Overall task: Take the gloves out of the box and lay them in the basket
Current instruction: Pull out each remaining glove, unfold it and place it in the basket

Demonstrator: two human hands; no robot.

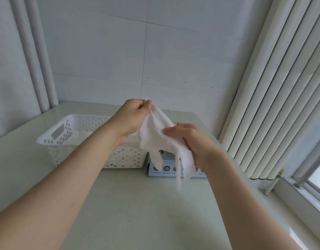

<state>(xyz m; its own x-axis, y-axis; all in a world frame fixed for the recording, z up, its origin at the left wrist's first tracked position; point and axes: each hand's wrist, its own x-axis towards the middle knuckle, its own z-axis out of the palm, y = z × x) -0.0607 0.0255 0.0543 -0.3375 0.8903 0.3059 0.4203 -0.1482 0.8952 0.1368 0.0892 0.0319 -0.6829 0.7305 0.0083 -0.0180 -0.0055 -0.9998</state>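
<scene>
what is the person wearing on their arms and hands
Nothing visible: the left hand and right hand are ungloved, no rings. Both forearms are bare to the frame edge, no sleeves, watch or bracelet.

Light: soft, even daylight, moderately bright. It comes from the window (317,178) at the lower right, filtered through vertical blinds (274,98).
Cast: cool, pale grey-green over wall (101,51) and table (137,213).
Shadows: faint and diffuse, with no hard edges.
Glare: window pane blown out to white. There is a mild sheen along the table's right edge.
Blur: motion smear on the dangling fingers of the glove (161,136). Print on the box (166,171) is too soft to read. Elsewhere the picture is fairly sharp, with slight compression softness.
Distortion: wide-angle. The pipes (34,60) at left and the blinds at right lean inward, and the bottom corners are stretched.
</scene>
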